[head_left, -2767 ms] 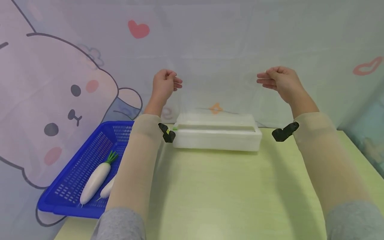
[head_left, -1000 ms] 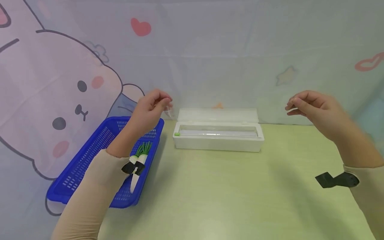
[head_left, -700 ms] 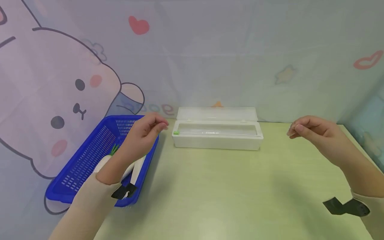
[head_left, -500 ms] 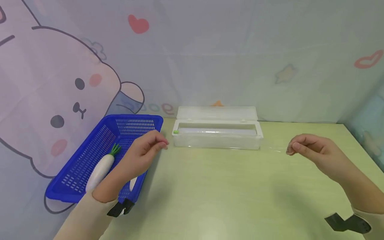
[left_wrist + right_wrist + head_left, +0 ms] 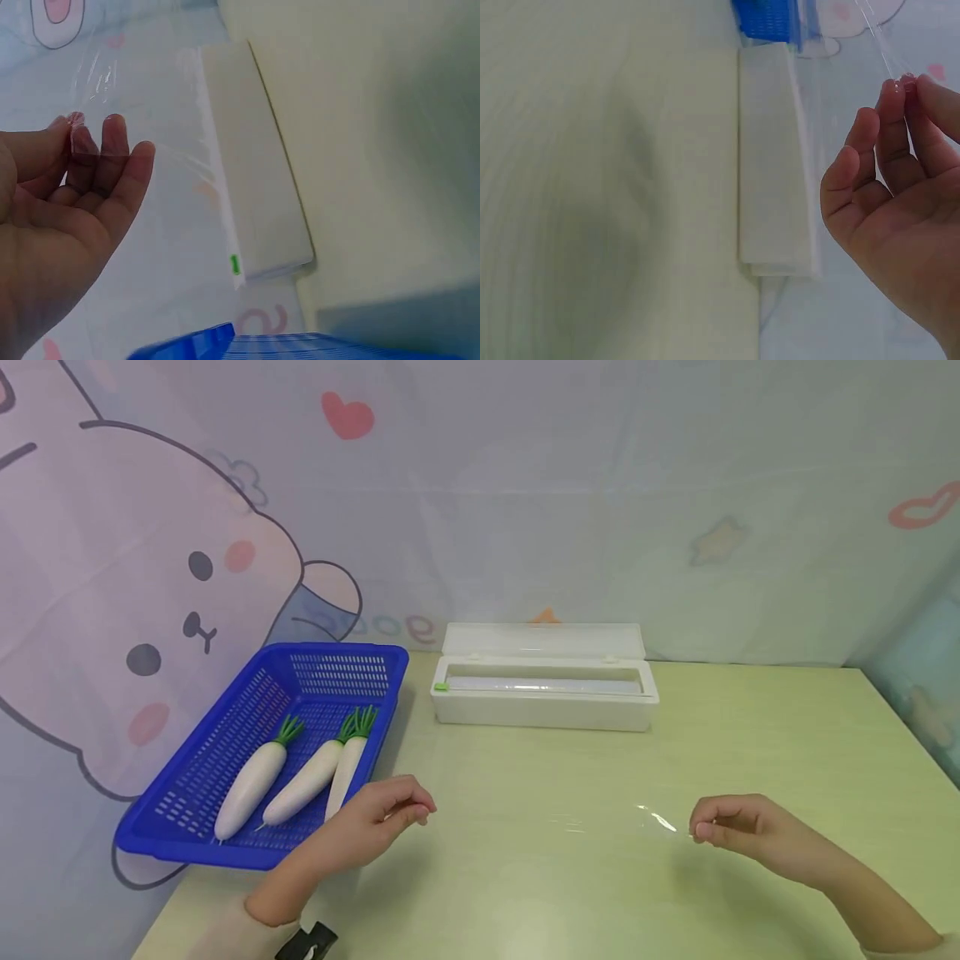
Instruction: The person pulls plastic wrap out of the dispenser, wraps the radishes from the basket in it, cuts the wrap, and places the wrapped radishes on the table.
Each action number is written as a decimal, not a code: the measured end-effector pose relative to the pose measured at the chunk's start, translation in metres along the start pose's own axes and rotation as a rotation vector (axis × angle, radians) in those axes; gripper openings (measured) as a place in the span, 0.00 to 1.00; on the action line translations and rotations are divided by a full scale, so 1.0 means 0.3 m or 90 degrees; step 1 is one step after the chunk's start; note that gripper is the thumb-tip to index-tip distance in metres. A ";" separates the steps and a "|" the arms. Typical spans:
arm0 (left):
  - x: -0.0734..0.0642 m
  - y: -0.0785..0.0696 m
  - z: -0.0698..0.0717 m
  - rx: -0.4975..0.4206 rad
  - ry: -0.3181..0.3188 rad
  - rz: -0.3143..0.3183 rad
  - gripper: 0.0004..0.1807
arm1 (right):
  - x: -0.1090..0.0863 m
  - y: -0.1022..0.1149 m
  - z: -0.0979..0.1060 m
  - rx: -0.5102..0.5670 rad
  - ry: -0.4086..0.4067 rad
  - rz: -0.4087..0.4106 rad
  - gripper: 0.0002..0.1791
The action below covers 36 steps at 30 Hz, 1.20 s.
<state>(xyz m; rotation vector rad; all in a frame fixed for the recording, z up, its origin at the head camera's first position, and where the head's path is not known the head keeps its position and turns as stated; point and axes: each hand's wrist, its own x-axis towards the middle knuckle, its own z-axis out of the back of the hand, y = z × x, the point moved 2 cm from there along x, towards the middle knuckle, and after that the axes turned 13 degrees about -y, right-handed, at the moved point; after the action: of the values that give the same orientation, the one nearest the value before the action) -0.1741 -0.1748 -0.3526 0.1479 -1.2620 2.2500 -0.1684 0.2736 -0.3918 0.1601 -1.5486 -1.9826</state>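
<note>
A nearly invisible sheet of cling film (image 5: 658, 819) stretches between both hands, low over the table, showing mainly as glints. My left hand (image 5: 371, 827) pinches one corner between thumb and forefinger, beside the basket; the left wrist view shows the film (image 5: 97, 82) rising from the fingertips. On the other side my right hand (image 5: 765, 839) pinches the opposite corner, with film (image 5: 881, 45) running off its fingertips in the right wrist view. Behind them stands a white cling film dispenser (image 5: 543, 712), lid raised, its roll (image 5: 543, 685) inside and a green slide cutter (image 5: 441, 687) at the left end.
A blue plastic basket (image 5: 187, 760) at the left holds three white radishes with green tops, one radish (image 5: 251, 791) lying apart from the others. The pale green table (image 5: 525, 902) runs back to a printed cloth backdrop (image 5: 540, 485).
Both hands have come down and toward me from beside and above the dispenser, keeping the film pinched. All three radishes now show, no longer covered by the left arm.
</note>
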 end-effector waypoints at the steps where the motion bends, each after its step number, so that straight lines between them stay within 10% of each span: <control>1: -0.006 0.013 -0.008 0.007 0.017 0.017 0.05 | -0.002 -0.017 -0.007 0.003 0.016 0.000 0.15; 7: -0.017 0.096 -0.069 0.070 0.094 0.061 0.06 | -0.004 -0.112 -0.041 0.004 0.087 -0.040 0.08; 15: -0.015 0.169 -0.156 0.147 0.129 0.008 0.03 | 0.005 -0.183 -0.078 -0.078 0.096 -0.029 0.08; 36: -0.059 0.175 -0.173 0.210 0.182 0.104 0.10 | 0.003 -0.218 -0.111 -0.181 0.069 0.043 0.08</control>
<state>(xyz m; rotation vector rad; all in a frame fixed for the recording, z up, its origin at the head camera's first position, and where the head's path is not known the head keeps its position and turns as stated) -0.1774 -0.1611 -0.4272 -0.1574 -0.7744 2.4979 -0.1795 0.2536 -0.4614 0.0951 -1.1758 -2.0787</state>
